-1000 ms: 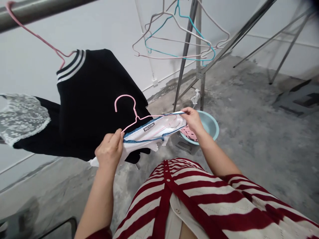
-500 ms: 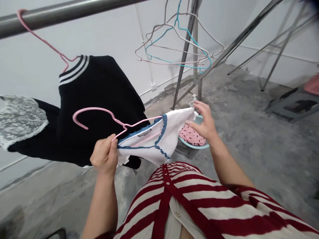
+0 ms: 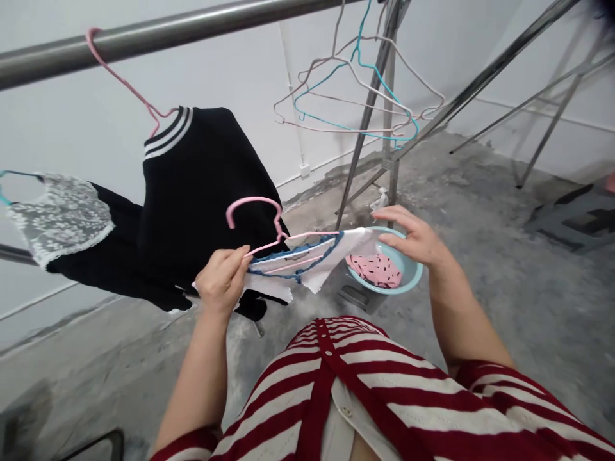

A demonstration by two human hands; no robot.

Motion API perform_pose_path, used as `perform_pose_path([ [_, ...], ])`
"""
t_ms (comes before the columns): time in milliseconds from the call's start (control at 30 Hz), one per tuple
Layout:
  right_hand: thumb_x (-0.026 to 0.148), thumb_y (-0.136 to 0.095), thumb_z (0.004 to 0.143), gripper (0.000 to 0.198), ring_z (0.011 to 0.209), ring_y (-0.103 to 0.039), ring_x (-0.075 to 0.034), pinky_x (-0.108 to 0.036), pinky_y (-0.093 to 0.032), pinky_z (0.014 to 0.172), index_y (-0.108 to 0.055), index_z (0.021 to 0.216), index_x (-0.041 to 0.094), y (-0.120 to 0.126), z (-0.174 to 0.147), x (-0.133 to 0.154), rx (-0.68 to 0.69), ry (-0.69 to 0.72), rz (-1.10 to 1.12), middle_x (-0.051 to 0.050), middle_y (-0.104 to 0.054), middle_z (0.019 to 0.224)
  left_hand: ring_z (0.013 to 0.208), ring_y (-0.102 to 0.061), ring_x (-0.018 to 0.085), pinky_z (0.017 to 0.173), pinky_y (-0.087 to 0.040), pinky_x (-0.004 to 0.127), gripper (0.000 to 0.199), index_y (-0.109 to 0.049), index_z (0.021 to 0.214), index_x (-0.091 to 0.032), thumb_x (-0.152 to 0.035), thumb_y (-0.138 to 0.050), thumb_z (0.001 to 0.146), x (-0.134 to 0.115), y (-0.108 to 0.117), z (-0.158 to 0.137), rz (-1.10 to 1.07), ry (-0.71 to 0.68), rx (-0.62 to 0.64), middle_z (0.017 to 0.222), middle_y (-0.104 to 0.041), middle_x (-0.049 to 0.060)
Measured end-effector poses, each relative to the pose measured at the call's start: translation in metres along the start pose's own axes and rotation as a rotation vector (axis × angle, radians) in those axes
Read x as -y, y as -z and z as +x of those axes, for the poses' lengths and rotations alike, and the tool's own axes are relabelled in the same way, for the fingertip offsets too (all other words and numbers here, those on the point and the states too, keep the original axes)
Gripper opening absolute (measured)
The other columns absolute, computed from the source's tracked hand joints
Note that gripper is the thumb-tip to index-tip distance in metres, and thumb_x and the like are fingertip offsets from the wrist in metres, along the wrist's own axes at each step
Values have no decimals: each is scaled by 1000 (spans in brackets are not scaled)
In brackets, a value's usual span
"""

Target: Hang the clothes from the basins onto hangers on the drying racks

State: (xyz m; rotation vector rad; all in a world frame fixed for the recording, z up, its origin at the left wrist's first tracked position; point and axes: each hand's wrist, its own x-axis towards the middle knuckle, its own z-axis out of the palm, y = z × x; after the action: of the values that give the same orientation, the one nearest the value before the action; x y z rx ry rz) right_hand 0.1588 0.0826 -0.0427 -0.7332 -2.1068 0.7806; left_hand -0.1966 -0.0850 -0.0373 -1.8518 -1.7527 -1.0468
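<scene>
My left hand [image 3: 223, 278] is closed on one shoulder of a pink clothes hanger [image 3: 263, 244], pinching the cloth there too. On that hanger sits a white ribbed top [image 3: 331, 261] with blue frilled neckline trim; its hook points up and to the left. My right hand [image 3: 412, 238] is at the top's far shoulder, thumb and fingers apart, gripping nothing that I can see. Just behind the top hangs a black garment [image 3: 206, 173] with a white-striped collar, on another pink hanger [image 3: 122, 80].
A metal rail [image 3: 168, 35] crosses above. Bare hangers [image 3: 358, 96], one of them blue, hang near the rack's leg. Below my right hand, a light blue basin [image 3: 416, 275] holds pink patterned cloth [image 3: 377, 270]. A grey stool [image 3: 571, 214] stands at the right.
The white top has turned flatter, and the hanger's hook now stands more upright and further right. My right hand has moved slightly right and down. More of the basin shows.
</scene>
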Motion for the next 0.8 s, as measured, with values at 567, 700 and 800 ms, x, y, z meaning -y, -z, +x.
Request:
perform_pose_path([
  [567,52,-66,72,36,51,-48,-11,-21,-36,45,-65,68,16,30,-21,36,291,-531,333,-2,-56,59,119,-52,24,99,-44,45,34,-59,119,-21,-30,-53,87,6,-28,-6,-50,99,-41,121,-60,11],
  [700,50,-69,70,33,48,-47,-11,-21,-35,42,-65,69,17,29,-19,48,70,-588,320,-1,-57,57,113,-57,21,98,-47,40,29,-61,114,-20,-26,-47,90,6,-33,-38,-170,238,-7,117,-62,11],
  [800,48,-69,69,31,49,-45,-10,-21,-34,44,-65,70,17,8,0,60,-64,-500,316,0,-56,58,103,-62,19,93,-52,38,26,-65,106,-20,-26,-46,90,-6,-42,-65,-294,319,79,107,-66,9],
])
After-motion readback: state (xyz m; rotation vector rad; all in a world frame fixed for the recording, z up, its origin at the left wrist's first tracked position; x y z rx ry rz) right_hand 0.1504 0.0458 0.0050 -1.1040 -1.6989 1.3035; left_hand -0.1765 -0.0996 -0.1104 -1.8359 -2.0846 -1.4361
